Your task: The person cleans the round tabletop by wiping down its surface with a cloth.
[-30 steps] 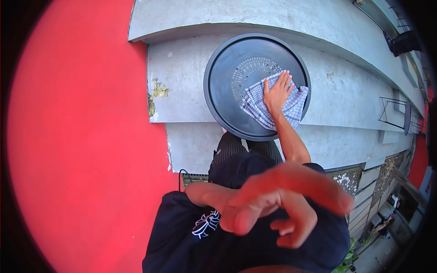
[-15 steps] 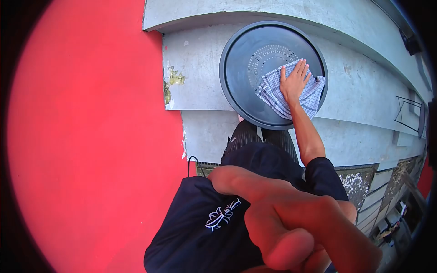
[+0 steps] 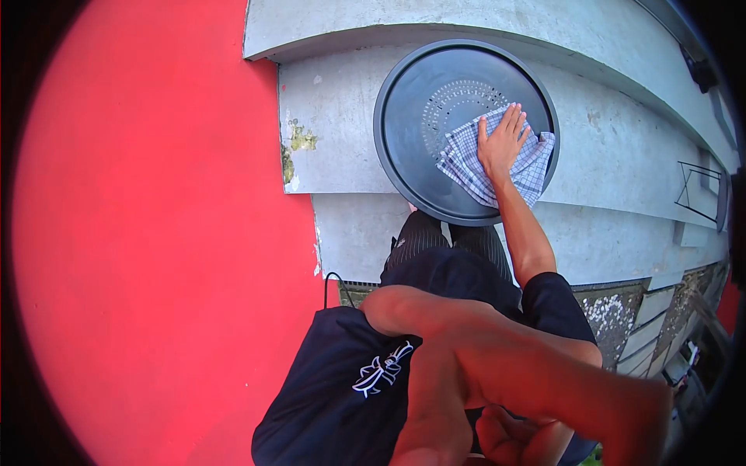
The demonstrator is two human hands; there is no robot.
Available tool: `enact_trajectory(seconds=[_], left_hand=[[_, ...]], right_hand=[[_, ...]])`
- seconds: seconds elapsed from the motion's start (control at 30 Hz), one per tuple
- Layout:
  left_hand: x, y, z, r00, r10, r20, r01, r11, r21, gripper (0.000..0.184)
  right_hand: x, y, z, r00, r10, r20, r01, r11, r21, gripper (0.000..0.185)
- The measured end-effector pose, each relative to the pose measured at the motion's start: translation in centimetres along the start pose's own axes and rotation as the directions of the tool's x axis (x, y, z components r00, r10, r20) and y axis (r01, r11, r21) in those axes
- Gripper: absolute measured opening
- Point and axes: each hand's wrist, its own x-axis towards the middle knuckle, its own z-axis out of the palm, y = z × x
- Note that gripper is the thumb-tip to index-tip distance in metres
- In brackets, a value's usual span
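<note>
My right hand [image 3: 502, 145] lies flat with its fingers apart on a blue-and-white checked cloth [image 3: 468, 159]. The cloth is bunched on the right side of a large round dark tray [image 3: 404, 116], which has rings of small holes near its middle. My left hand [image 3: 497, 373] is raised close to the camera, large and partly blurred, in front of my dark shirt. Its thumb and one finger are stretched apart, the other fingers are curled, and nothing shows in it.
Grey concrete steps [image 3: 334, 124] run across the view beneath the tray. A red wall [image 3: 155, 217] fills the left side. My striped trouser legs [image 3: 420, 235] are below the tray. A thin dark metal frame [image 3: 695, 190] stands at the far right.
My left hand has come nearer to the camera and lower, its fingers reaching further right. The tray, cloth and right hand appear further right than at first; the right hand stays on the cloth.
</note>
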Motion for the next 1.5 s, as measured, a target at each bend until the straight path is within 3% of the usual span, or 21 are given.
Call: enact_trajectory(seconds=[0.13, 0.2, 0.23, 0.27, 0.3, 0.33, 0.37, 0.4, 0.47, 0.5, 0.57, 0.6, 0.67, 0.73, 0.8, 0.87, 1.0, 1.13, 1.27, 1.33, 1.5], left_hand=[[0.1, 0.2, -2.8, 0.996, 0.016, 0.088, -0.021, 0.998, 0.051, 0.075], [-0.8, 0.5, -6.2, 0.927, 0.035, 0.373, -0.101, 0.982, 0.16, 0.094], [-2.0, 1.3, -7.8, 0.965, 0.019, 0.262, -0.085, 0.967, 0.242, 0.081], [-7.2, 3.1, -6.9, 0.957, -0.017, -0.289, 0.134, 0.911, 0.389, 0.055], [-7.0, 4.9, -8.0, 0.877, 0.055, -0.478, 0.209, 0.852, 0.48, 0.035], [-8.7, 6.3, -10.8, 0.81, 0.276, -0.517, 0.273, 0.603, 0.75, 0.025], [-11.7, 7.3, -13.7, 0.672, 0.543, -0.503, 0.353, 0.363, 0.863, 0.02], [-14.4, 8.4, -15.5, 0.449, 0.754, -0.48, 0.525, 0.212, 0.824, 0.022], [-20.9, 11.0, -17.7, 0.119, 0.909, -0.4, 0.742, 0.186, 0.644, 0.021], [-23.6, 12.2, -19.1, 0.131, 0.903, -0.408, 0.745, 0.182, 0.642, 0.021], [-28.5, 14.3, -21.4, 0.314, 0.944, -0.098, 0.935, -0.29, 0.203, 0.03], [-29.7, 14.6, -22.6, 0.303, 0.947, -0.105, 0.94, -0.279, 0.198, 0.03], [-30.4, 15.7, -24.4, 0.098, 0.96, -0.262, 0.988, -0.062, 0.143, 0.039], [-29.6, 14.3, -25.8, 0.121, 0.944, -0.307, 0.989, -0.09, 0.114, 0.045], [-31.5, 13.5, -28.2, 0.24, 0.937, -0.253, 0.947, -0.169, 0.273, 0.048], [-30.5, 12.6, -28.2, 0.267, 0.948, -0.173, 0.941, -0.218, 0.258, 0.05], [-29.6, 12.8, -27.8, 0.282, 0.938, -0.199, 0.947, -0.239, 0.215, 0.052], [-29.7, 12.2, -27.6, 0.279, 0.945, -0.169, 0.951, -0.247, 0.188, 0.053], [-29.3, 11.8, -27.8, 0.309, 0.944, -0.116, 0.94, -0.284, 0.187, 0.056], [-29.9, 11.9, -28.5, 0.368, 0.929, -0.036, 0.906, -0.349, 0.241, 0.057], [-29.8, 12.3, -28.0, 0.329, 0.939, -0.097, 0.929, -0.304, 0.213, 0.055]], right_hand=[[0.0, 0.0, 0.4, 1.0, -0.005, -0.002, 0.005, 1.0, 0.008, 0.084], [0.0, 0.2, 0.6, 1.0, -0.026, -0.007, 0.026, 1.0, -0.002, 0.084], [0.3, 0.1, 0.7, 1.0, -0.025, -0.017, 0.025, 1.0, -0.003, 0.084], [0.3, -0.1, 1.0, 1.0, -0.012, -0.019, 0.012, 1.0, -0.008, 0.083], [0.6, -0.3, 1.1, 1.0, 0.008, -0.027, -0.008, 1.0, -0.015, 0.082], [1.3, -0.8, 1.3, 0.999, 0.028, -0.046, -0.029, 0.999, -0.021, 0.082], [2.0, -1.7, 1.4, 0.999, 0.005, -0.043, -0.005, 1.0, -0.009, 0.081], [2.6, -2.6, 1.4, 0.999, -0.022, -0.036, 0.022, 1.0, 0.002, 0.081], [2.7, -5.3, 1.5, 0.984, -0.171, -0.039, 0.175, 0.977, 0.118, 0.079], [2.0, -6.3, 1.3, 0.956, -0.294, -0.016, 0.293, 0.943, 0.161, 0.078], [-0.9, -8.2, 0.7, 0.875, -0.48, 0.056, 0.455, 0.857, 0.241, 0.077], [-2.4, -8.9, 0.0, 0.833, -0.545, 0.091, 0.504, 0.817, 0.28, 0.077], [-5.7, -7.5, -1.3, 0.775, -0.618, 0.129, 0.554, 0.764, 0.331, 0.077], [-7.7, -3.5, -2.9, 0.783, -0.583, 0.218, 0.503, 0.799, 0.329, 0.079], [-7.3, 1.0, -4.2, 0.868, -0.425, 0.257, 0.302, 0.862, 0.407, 0.08], [-4.6, 4.8, -3.9, 0.937, -0.302, 0.178, 0.276, 0.948, 0.156, 0.079], [5.6, 2.5, 0.5, 0.997, -0.072, -0.036, 0.073, 0.997, 0.026, 0.078], [5.1, -5.4, 1.2, 0.958, -0.287, 0.005, 0.279, 0.934, 0.222, 0.077], [-3.0, -6.0, -1.0, 0.802, -0.589, 0.103, 0.527, 0.777, 0.344, 0.078], [-5.8, -3.2, -2.8, 0.821, -0.551, 0.148, 0.478, 0.806, 0.348, 0.078], [-4.7, 0.5, -3.4, 0.929, -0.33, 0.169, 0.283, 0.925, 0.252, 0.078]])
